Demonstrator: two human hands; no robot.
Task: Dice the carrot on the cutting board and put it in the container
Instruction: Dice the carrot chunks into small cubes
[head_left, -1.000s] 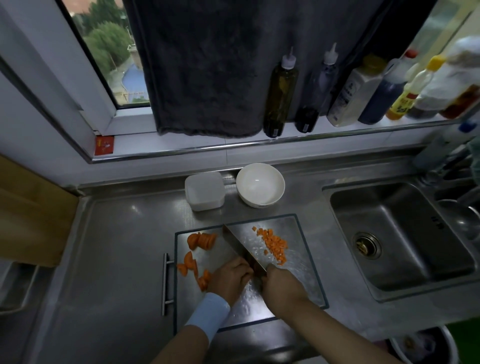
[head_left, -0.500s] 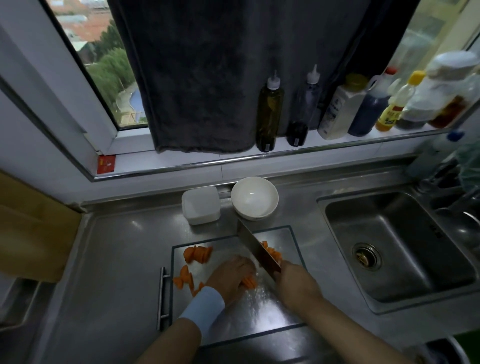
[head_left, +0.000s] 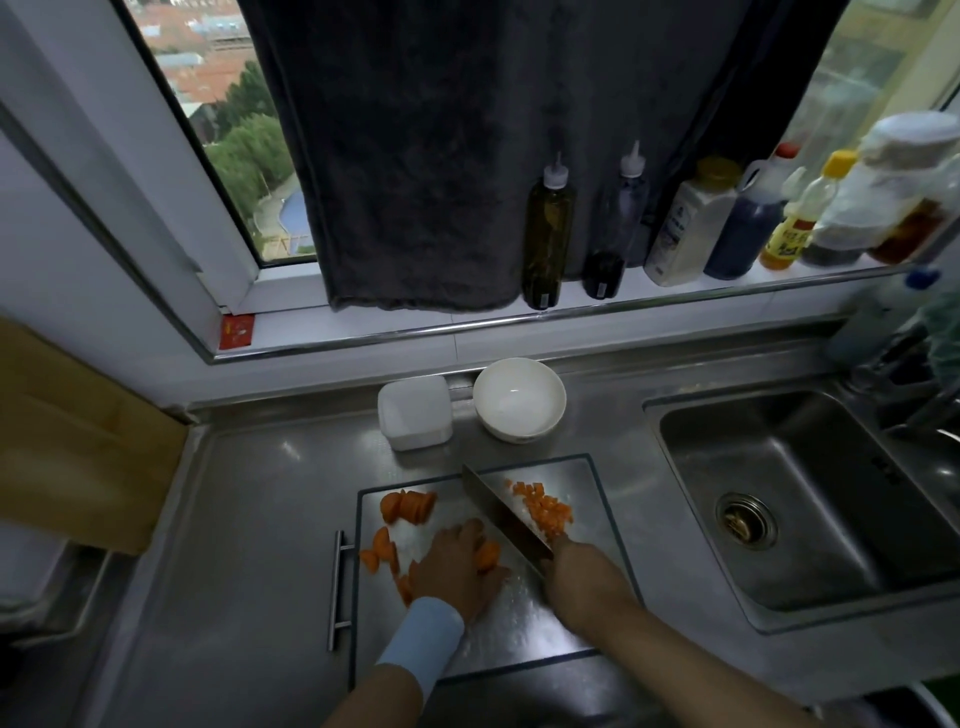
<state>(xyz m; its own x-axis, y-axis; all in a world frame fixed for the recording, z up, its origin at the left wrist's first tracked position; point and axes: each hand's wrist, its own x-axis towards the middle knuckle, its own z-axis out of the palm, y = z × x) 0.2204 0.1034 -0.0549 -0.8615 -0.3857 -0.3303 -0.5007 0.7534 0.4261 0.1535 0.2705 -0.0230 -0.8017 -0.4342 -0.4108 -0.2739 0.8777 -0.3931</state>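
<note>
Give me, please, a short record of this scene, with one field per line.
Left hand: holds a carrot chunk down on the cutting board
Right hand: grips the knife
Diced carrot: piled right of the blade
Carrot slices: undiced, on the board's left side
Container: behind the board, beside a white bowl

Steel kitchen counter (head_left: 249, 519) sitting under a window (head_left: 244, 156) in dim daylight.
Trees and rooftops are showing through the glass at far left; a dark cloth (head_left: 415, 156) is hanging over the rest. Bottles (head_left: 548, 234) are standing along the white sill (head_left: 467, 314). A steel sink (head_left: 831, 519) is lying at right, and a brown wooden panel (head_left: 78, 441) is showing at the left edge.
</note>
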